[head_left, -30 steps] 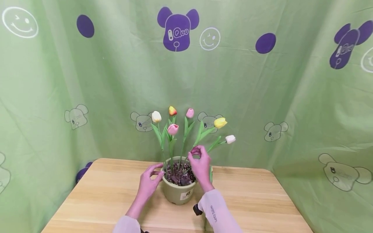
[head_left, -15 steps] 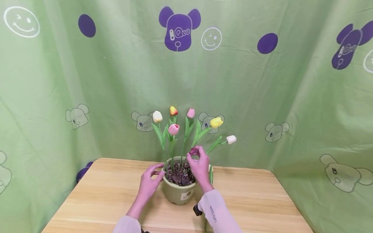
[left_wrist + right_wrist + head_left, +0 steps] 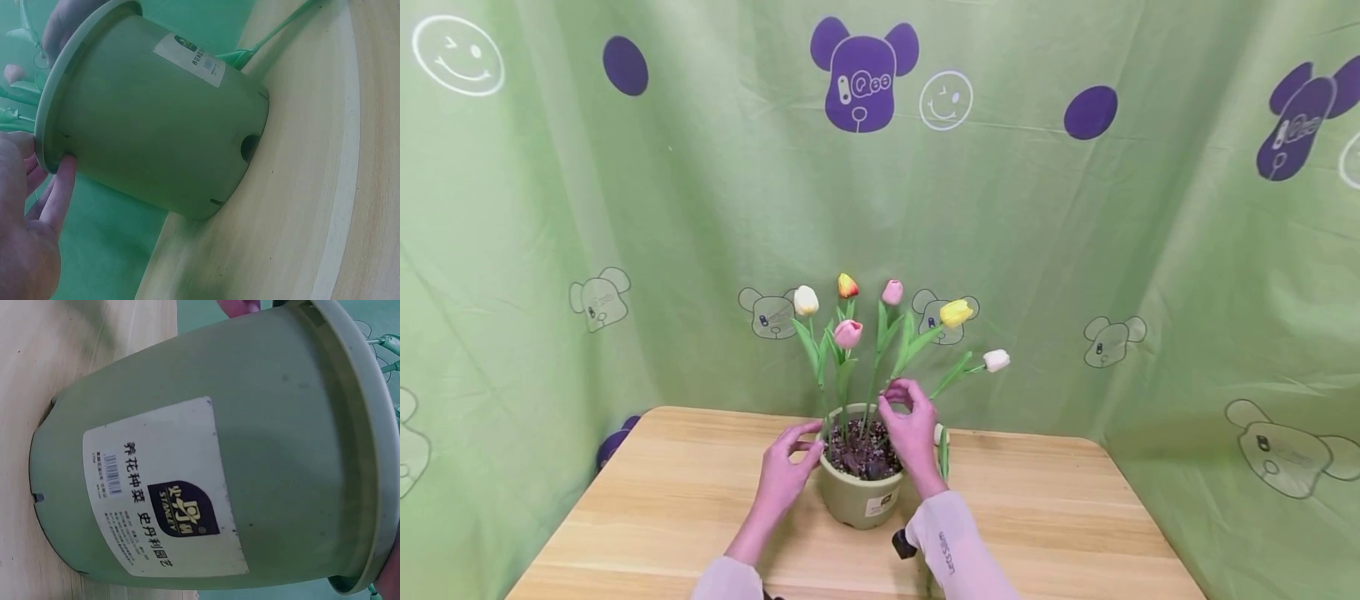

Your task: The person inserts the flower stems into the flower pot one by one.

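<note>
A green flower pot (image 3: 842,498) filled with dark soil (image 3: 853,458) stands on the table. My left hand (image 3: 784,468) grips its left rim; in the left wrist view the fingers (image 3: 60,194) reach under the rim's lip. Over the pot's right side, my right hand (image 3: 913,427) pinches the stem of a yellow tulip (image 3: 956,314), which leans right. Upright in the pot are a white tulip (image 3: 806,300), a yellow-red tulip (image 3: 847,285) and two pink tulips, one in front (image 3: 848,333) and one behind (image 3: 892,292). The yellow stem's lower end is hidden behind my hand.
A pale pink tulip (image 3: 996,360) leans far right behind my right hand. Another whitish flower (image 3: 942,434) with green leaves shows at the pot's right. The wooden table (image 3: 1037,517) ends at a green curtain (image 3: 1022,242). A printed label (image 3: 169,494) faces the front.
The yellow tulip has swung left and stands a little more upright, with my right hand shifting slightly left and down. My left hand stays on the rim.
</note>
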### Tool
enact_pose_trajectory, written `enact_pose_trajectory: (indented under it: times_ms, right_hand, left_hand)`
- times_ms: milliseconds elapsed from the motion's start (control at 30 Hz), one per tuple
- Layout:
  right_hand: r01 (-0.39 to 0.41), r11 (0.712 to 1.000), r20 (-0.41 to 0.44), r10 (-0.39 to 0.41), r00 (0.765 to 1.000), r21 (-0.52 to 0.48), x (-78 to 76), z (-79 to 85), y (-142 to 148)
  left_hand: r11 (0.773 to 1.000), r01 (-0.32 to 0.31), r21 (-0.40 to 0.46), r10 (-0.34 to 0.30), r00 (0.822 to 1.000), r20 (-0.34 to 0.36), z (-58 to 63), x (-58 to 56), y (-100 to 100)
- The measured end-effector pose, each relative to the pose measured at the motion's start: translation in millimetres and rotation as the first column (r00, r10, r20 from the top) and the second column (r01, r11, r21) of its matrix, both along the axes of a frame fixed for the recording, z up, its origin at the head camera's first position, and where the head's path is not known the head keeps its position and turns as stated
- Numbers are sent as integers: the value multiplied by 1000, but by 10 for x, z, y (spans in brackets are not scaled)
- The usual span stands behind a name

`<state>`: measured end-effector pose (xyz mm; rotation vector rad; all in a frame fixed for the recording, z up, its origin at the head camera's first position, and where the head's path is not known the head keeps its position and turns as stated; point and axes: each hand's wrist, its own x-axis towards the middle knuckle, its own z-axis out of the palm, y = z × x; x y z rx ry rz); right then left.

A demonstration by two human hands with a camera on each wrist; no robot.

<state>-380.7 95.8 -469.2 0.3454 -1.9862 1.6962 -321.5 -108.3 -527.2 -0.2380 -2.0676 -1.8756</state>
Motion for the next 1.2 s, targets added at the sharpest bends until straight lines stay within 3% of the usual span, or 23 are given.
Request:
enact_pose_trajectory:
  times_ms: [300, 567, 1200]
  right_hand:
    - [-102, 993, 52, 99, 994, 61, 0, -6, -11]
    - [-93, 977, 4, 94, 996, 191, -2, -40, -10]
    - [-140, 961, 63, 129, 990, 240, 0, -63, 13]
  left_hand:
    - [1000, -3, 3, 3, 1000, 0, -7, -4, 1]
    - [1000, -7, 7, 7, 1000, -2, -6, 2, 4]
    - [1000, -5, 6, 5, 1000, -1, -19, 0, 6]
